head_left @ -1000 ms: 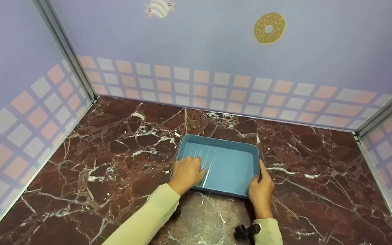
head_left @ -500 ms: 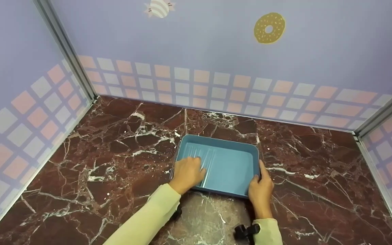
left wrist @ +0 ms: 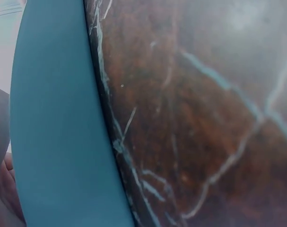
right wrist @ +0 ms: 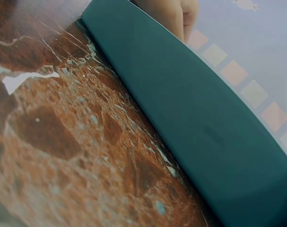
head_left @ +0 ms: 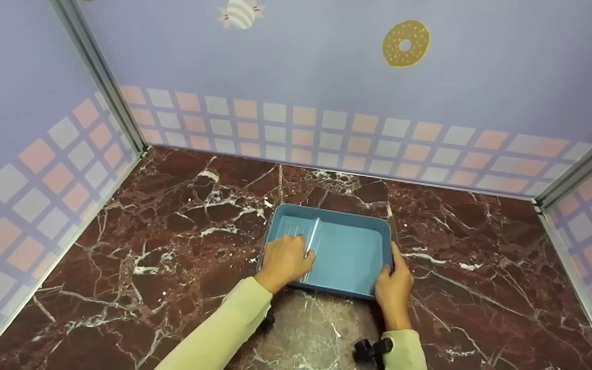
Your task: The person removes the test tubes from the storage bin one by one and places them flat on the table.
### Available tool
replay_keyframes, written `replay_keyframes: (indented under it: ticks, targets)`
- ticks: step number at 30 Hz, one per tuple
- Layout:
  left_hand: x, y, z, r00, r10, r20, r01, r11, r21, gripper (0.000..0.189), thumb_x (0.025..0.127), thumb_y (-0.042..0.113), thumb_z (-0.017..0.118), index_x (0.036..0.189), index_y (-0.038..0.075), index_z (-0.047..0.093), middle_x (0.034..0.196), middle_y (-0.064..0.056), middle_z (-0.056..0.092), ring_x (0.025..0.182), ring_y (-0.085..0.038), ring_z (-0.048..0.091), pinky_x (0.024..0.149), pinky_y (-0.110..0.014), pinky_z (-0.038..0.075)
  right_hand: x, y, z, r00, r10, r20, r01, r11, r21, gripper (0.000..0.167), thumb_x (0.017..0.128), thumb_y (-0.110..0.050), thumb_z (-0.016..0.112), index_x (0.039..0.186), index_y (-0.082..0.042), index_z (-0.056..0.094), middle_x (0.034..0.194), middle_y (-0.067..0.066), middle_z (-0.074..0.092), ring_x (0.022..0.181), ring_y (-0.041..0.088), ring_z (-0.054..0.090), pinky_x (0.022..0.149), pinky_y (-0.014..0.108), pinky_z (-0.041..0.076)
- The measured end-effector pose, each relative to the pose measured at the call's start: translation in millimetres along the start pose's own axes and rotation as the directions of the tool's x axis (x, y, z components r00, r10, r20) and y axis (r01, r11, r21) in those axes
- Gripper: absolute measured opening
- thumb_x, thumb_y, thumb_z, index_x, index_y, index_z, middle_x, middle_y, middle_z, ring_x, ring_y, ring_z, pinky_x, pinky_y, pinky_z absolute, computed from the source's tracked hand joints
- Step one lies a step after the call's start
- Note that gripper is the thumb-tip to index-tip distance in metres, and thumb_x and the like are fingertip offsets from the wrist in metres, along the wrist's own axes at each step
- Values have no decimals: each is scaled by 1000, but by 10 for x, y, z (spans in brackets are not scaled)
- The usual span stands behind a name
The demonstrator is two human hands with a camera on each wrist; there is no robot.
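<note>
A blue rectangular tray (head_left: 350, 257) lies on the dark red marbled surface, its outer wall filling much of both wrist views. Clear, shiny plastic strips (head_left: 312, 234) run across the tray's left part, from back to front. My left hand (head_left: 284, 261) reaches over the left side with curled fingers, its thumb against a clear strip; the hand covers part of that strip. My right hand (head_left: 395, 285) grips the tray's right wall, thumb at the inner side and fingers along the outside. In the right wrist view, part of the left hand (right wrist: 169, 14) shows above the tray's wall.
Purple panels with pink and white squares (head_left: 303, 128) enclose the back and both sides. The marbled surface (head_left: 188, 231) stretches around the tray, with small white specks to its left. A black wrist mount (head_left: 373, 350) sits by the right sleeve.
A clear strip beside my left thumb now shows brighter and stands out more, its far end near the tray's back wall. Both hands and the tray have barely moved.
</note>
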State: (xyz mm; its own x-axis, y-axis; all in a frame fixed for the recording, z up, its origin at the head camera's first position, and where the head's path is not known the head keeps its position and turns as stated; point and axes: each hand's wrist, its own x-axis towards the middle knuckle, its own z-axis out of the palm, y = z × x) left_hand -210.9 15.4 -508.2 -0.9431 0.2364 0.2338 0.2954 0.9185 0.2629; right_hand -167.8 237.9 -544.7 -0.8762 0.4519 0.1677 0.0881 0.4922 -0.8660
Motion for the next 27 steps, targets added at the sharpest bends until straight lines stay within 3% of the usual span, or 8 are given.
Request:
replay_keyframes:
  ticks: [12,27]
  targets:
    - [24,0,-101,1000,17,-14,-18,996,-83,29,76,32,59,60,19,40,52,6,35,45,-13,33,39,-30,27,-1,-2,-6,999,25,29,-25,1000,-2,55,92,7,39,145,-6,42,147,25,42,136,42,39,107,54,37]
    - [-25,1,-98,999,41,-23,-42,997,-69,28,75,36,62,62,20,42,52,7,37,46,-13,34,40,-29,27,1,-7,-9,999,29,27,-28,1000,-6,55,92,7,41,145,-7,42,147,24,42,137,41,39,108,53,36]
